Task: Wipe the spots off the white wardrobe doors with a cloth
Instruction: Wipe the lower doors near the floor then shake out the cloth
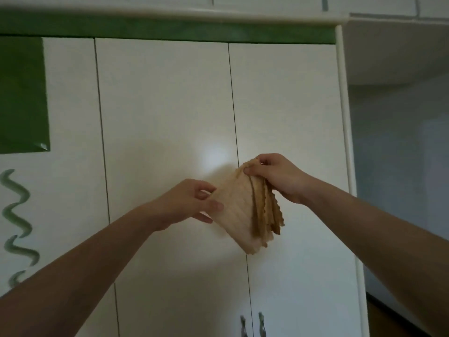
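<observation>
1. Head view: the cloth [245, 210], tan and folded, hangs in front of the doors [165, 117], near the seam between two of them, apart from the surface.
2. Right hand [274, 176] pinches its top corner; left hand [187, 203] holds its left edge between thumb and fingers.
3. Fold it into a flat pad first, then press evenly on each spot.
4. Spots are too faint to pick out, perhaps from glare.
5. Handles [252, 324] sit below; green panel [21, 93] lies left. Nothing blocks the reach.
</observation>
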`<state>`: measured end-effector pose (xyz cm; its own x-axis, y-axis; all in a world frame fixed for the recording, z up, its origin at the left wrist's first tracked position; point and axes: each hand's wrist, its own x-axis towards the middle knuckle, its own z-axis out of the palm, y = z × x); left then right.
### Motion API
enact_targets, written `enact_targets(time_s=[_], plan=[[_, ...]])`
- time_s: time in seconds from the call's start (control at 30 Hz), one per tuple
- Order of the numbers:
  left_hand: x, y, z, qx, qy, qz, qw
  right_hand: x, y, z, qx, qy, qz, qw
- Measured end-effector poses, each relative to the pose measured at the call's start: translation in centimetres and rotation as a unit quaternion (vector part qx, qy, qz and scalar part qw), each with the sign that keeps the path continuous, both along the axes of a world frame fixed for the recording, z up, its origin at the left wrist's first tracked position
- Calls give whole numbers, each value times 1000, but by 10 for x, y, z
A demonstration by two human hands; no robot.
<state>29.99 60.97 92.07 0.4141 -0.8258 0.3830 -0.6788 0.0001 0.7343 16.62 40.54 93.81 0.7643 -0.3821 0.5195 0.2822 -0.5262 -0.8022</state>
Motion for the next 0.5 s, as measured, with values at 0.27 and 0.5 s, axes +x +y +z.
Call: enact_targets(time_s=[0.27,0.5], plan=[[-10,-94,-19,-90,108,-18,990,-69,-86,-42,20,57,-43,997],[-61,-218,-44,-46,120,-98,987,-136,-176,-64,62,63,-121,989]])
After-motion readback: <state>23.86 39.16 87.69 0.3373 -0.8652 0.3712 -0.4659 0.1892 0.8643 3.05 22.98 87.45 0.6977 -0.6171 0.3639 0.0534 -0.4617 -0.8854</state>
